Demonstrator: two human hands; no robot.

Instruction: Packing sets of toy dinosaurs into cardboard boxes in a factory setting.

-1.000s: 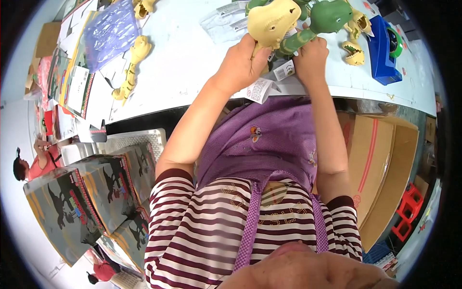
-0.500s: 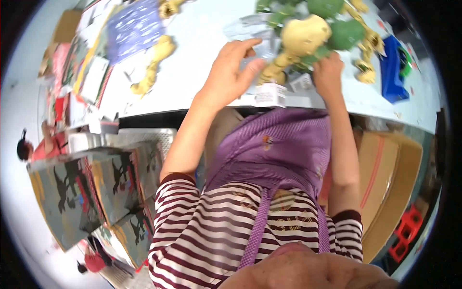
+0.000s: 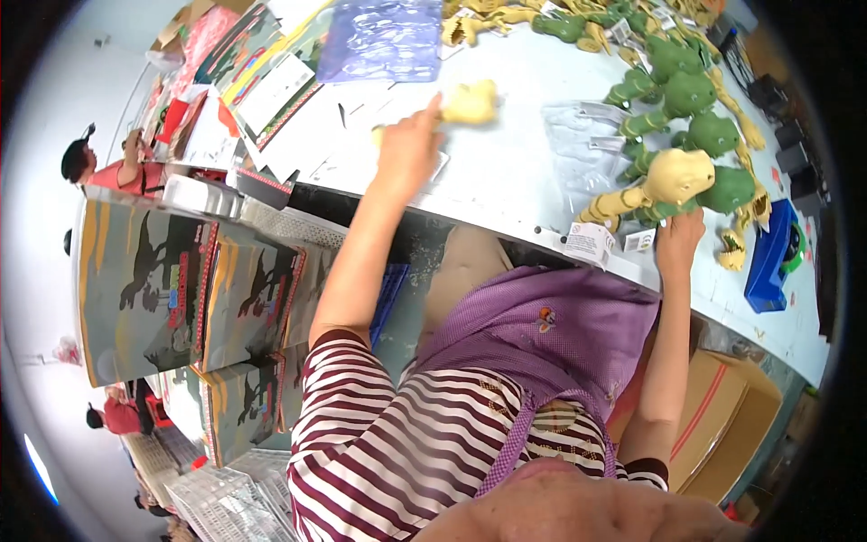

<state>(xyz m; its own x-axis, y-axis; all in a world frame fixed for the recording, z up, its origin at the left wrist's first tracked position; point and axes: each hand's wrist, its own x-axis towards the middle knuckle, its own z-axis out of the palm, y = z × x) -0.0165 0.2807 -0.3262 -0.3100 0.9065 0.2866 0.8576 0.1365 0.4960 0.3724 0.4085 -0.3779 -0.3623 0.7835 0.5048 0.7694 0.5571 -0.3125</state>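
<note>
We have the pale worktop [image 3: 506,172] strewn with toy dinosaurs, the green ones [image 3: 686,95] piled far right, boxes [image 3: 144,280] stacked at our left. Our right hand [image 3: 679,242] rests at the yellow dinosaur [image 3: 673,179] by the near edge; fingers hidden, grip unclear. Our left hand [image 3: 408,149] closes on a small yellow piece [image 3: 470,101] mid-worktop. Most toys look unpacked yet.

Single head-worn fisheye view, looking steeply down the torso. Faces forward onto the table [image 3: 506,172], near. Straight edges bow at rim.
</note>
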